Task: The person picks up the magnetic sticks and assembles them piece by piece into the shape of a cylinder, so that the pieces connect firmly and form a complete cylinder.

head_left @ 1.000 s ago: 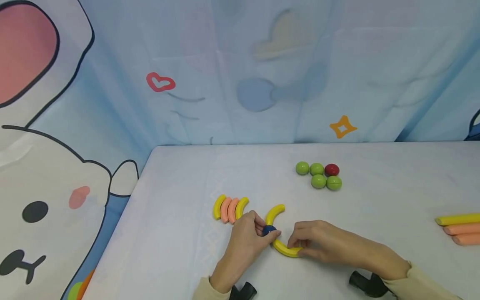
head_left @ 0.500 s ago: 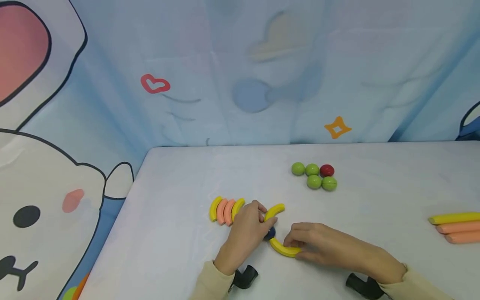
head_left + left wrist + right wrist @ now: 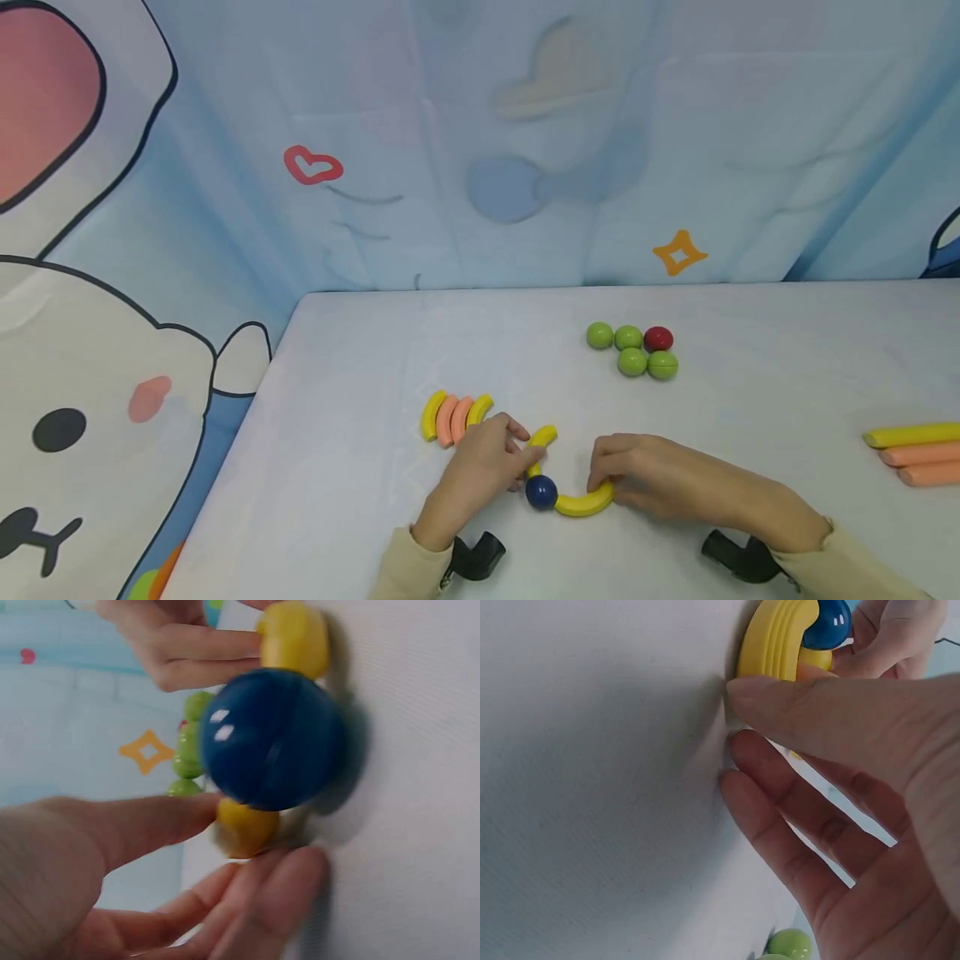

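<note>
A dark blue ball (image 3: 542,492) joins two curved yellow pieces on the white table. My left hand (image 3: 480,475) pinches the upper yellow piece (image 3: 543,435) between thumb and fingers; in the left wrist view the blue ball (image 3: 274,739) stands just above the fingertips. The lower yellow piece (image 3: 581,505) runs right from the ball, and my right hand (image 3: 667,479) grips its far end. In the right wrist view the thumb lies against that yellow piece (image 3: 771,645), with the other fingers partly bent beside it.
Yellow and orange curved pieces (image 3: 452,419) stand in a row left of my left hand. Green balls (image 3: 632,362) and one red ball (image 3: 658,338) lie farther back. Yellow and orange sticks (image 3: 915,435) lie at the right edge. A printed curtain hangs behind the table.
The ball and yellow pieces have shifted toward the near side, and the lower piece has tilted up at its right end. My left fingers have moved from the ball onto the upper piece.
</note>
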A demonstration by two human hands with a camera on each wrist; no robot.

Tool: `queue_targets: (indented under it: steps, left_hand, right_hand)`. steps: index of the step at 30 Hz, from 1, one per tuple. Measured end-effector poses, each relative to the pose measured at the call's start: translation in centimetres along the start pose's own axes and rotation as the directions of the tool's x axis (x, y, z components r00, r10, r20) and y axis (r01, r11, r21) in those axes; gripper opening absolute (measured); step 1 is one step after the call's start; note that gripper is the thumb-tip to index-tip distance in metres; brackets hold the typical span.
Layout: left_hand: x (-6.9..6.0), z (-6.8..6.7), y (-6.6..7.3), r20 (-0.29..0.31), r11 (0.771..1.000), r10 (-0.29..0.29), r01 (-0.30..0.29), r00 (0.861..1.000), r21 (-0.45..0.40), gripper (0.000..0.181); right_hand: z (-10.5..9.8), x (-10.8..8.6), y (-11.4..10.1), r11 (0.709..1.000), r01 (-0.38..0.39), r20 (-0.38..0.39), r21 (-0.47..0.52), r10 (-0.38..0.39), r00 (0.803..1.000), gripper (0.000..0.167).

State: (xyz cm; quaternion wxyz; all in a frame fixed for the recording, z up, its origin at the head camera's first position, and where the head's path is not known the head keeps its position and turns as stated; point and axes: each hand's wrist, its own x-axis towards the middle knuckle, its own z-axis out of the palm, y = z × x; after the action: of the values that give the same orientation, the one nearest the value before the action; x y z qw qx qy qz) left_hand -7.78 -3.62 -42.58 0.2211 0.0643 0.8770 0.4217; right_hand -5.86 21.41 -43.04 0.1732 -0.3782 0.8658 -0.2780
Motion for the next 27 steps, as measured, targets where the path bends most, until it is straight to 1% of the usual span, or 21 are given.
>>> queue_targets:
  steps: [4,6,8,10,11,12,13,15,17,18,20,24,27]
  left_hand:
    - [0.5,0.5,-0.1,-0.084,0.998,0.057,-0.057,0.995,0.004,0.024]
    - [0.6,0.7,-0.2,-0.106,0.997,0.082,-0.081,0.991,0.012,0.022]
    - [0.7,0.8,-0.2,-0.113,0.995,0.096,-0.095,0.989,0.010,0.021]
    - [0.7,0.8,-0.3,-0.109,0.994,0.107,-0.107,0.988,0.003,0.020]
    - [0.7,0.8,-0.3,-0.110,0.994,0.111,-0.111,0.988,0.002,0.020]
    - [0.7,0.7,-0.3,-0.112,0.993,0.118,-0.118,0.987,0.004,0.021]
    - [0.7,0.7,-0.4,-0.116,0.993,0.122,-0.122,0.986,0.007,0.021]
    - [0.6,0.6,-0.4,-0.129,0.991,0.136,-0.134,0.982,0.024,0.022]
    - [0.6,0.6,-0.4,-0.136,0.990,0.143,-0.140,0.980,0.033,0.023]
    - [0.5,0.6,-0.5,-0.138,0.990,0.143,-0.140,0.980,0.032,0.023]
    - [0.5,0.6,-0.5,-0.137,0.990,0.140,-0.137,0.981,0.029,0.023]
    - [0.6,0.7,-0.5,-0.133,0.991,0.132,-0.130,0.982,0.022,0.023]
    - [0.7,0.7,-0.6,-0.133,0.991,0.131,-0.128,0.982,0.030,0.023]
  right_hand:
    - [-0.5,0.0,0.3,1.000,-0.002,-0.005,0.006,0.002,1.000,0.031]
    - [-1.0,-0.2,0.5,1.000,-0.017,-0.023,0.017,0.018,1.000,0.030]
    - [-1.8,-0.6,1.1,1.000,-0.020,-0.079,0.014,0.021,0.997,0.030]
    - [-2.7,-0.9,2.0,1.000,-0.018,-0.171,-0.009,0.016,0.985,0.031]
    - [-3.2,-1.1,2.5,0.999,-0.011,-0.227,-0.038,0.003,0.974,0.033]
    - [-3.6,-1.2,3.1,0.997,-0.004,-0.289,-0.078,-0.018,0.957,0.035]
    - [-4.0,-1.2,3.7,0.993,0.002,-0.346,-0.115,-0.042,0.937,0.038]
    - [-4.6,-1.1,4.8,0.984,-0.010,-0.440,-0.178,-0.071,0.895,0.043]
    - [-5.0,-0.8,5.7,0.973,-0.029,-0.495,-0.227,-0.090,0.864,0.045]
    - [-5.2,-0.6,6.1,0.970,-0.046,-0.508,-0.240,-0.086,0.857,0.045]
    - [-5.3,-0.3,6.7,0.963,-0.081,-0.514,-0.258,-0.066,0.855,0.043]
    - [-5.2,0.3,7.0,0.946,-0.150,-0.489,-0.286,-0.010,0.872,0.039]
    - [-5.0,0.7,6.8,0.940,-0.167,-0.471,-0.297,0.008,0.882,0.040]
